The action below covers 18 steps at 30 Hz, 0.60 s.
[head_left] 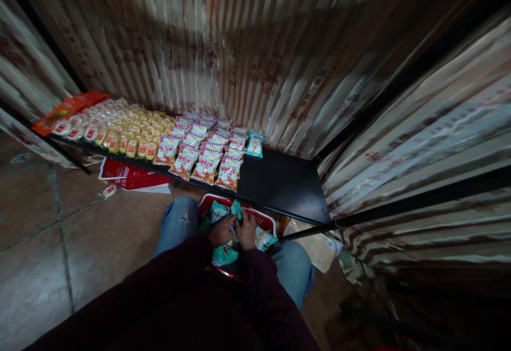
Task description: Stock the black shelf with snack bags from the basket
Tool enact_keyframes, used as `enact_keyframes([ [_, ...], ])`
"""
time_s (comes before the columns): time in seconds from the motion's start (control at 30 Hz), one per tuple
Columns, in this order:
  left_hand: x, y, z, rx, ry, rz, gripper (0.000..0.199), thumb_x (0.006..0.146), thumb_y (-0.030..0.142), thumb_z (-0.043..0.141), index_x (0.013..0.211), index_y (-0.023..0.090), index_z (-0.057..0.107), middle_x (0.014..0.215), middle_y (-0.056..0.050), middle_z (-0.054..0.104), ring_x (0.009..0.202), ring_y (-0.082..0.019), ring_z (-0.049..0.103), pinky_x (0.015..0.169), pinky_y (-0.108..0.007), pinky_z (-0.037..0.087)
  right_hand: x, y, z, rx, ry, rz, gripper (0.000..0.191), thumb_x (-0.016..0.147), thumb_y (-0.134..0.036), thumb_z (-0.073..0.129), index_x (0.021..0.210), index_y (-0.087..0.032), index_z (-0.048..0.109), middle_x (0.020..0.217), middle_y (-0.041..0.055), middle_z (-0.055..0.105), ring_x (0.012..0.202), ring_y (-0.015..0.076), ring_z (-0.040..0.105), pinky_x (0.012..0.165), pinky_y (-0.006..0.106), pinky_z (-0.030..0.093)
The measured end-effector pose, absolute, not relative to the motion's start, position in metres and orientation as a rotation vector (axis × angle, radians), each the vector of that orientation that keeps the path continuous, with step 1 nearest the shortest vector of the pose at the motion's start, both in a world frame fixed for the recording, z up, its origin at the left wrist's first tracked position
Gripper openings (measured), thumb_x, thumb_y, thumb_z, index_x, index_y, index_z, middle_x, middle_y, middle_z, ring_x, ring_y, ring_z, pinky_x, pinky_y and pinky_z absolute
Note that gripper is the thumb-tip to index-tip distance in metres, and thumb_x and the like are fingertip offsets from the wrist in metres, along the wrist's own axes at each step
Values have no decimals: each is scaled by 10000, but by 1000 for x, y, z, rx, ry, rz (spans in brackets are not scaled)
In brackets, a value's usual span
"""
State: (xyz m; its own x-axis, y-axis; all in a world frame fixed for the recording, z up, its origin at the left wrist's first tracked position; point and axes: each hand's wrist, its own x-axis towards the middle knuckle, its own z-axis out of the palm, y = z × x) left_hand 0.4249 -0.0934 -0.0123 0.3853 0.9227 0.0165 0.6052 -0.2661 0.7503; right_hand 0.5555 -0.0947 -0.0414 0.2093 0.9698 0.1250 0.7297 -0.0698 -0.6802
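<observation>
A red basket (pixel 266 220) between my knees holds several teal and white snack packets (pixel 224 256). Inside it, my left hand (pixel 222 231) rests on the packets with its fingers bent against one of them. Close beside it, my right hand (pixel 246 230) has its fingers closed round a teal packet (pixel 236 209) that stands up near the basket's far edge. On the black shelf (pixel 279 178) in front, rows of white and orange snack packets (pixel 206 165) lie in overlapping columns. One teal packet (pixel 255 144) lies at the back, right of those rows.
Yellow-wrapped cakes (pixel 131 142), white-wrapped pieces and an orange bag (pixel 67 110) fill the shelf's left part. Below it are another red basket (pixel 133 175) and a small packet (pixel 109 191) on the floor. Black poles (pixel 399 197) and plastic sheeting stand at the right.
</observation>
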Motion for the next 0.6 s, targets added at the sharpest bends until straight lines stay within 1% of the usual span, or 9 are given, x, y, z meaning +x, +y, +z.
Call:
enact_keyframes([
  [0.17, 420, -97, -22, 1911, 1228, 497, 686, 623, -3, 450, 1293, 121, 527, 1385, -107, 530, 1304, -217, 467, 1128, -386, 366, 559, -99, -43, -1834, -1543, 569, 381, 801, -296, 495, 1149, -178, 595, 1169, 113, 617, 1129, 244, 547, 1002, 391, 401],
  [0.3, 420, -95, -23, 1836, 1302, 463, 640, 637, 7, 475, 1264, 114, 550, 1412, -129, 492, 1340, -243, 416, 1162, -398, 296, 564, -99, -43, -1926, -1451, 598, 451, 846, -345, 433, 1238, -143, 531, 1221, 144, 610, 1143, 249, 559, 989, 383, 409],
  [0.4, 418, -94, -24, 1761, 1396, 449, 645, 635, 9, 494, 1272, 94, 536, 1424, -148, 471, 1372, -263, 363, 1172, -390, 255, 572, -101, -43, -2008, -1400, 632, 497, 827, -348, 471, 1274, -134, 508, 1278, 162, 582, 1185, 264, 544, 997, 379, 396],
  [0.43, 417, -94, -25, 1731, 1424, 444, 653, 637, 9, 494, 1285, 89, 522, 1415, -151, 480, 1368, -263, 371, 1165, -383, 265, 575, -103, -43, -2033, -1390, 651, 492, 809, -337, 497, 1257, -137, 528, 1268, 165, 590, 1180, 273, 549, 991, 381, 397],
  [0.5, 417, -94, -26, 1672, 1467, 429, 658, 653, 10, 491, 1307, 85, 497, 1358, -154, 537, 1311, -259, 449, 1128, -374, 323, 578, -106, -43, -2069, -1382, 702, 443, 767, -308, 547, 1179, -154, 594, 1193, 161, 638, 1121, 287, 586, 958, 380, 411],
  [0.6, 418, -96, -25, 1612, 1487, 400, 606, 681, 11, 504, 1280, 98, 526, 1180, -133, 658, 1135, -242, 595, 1042, -358, 419, 581, -110, -43, -2070, -1382, 782, 327, 734, -276, 572, 1039, -203, 666, 1029, 116, 705, 992, 266, 636, 890, 348, 433],
])
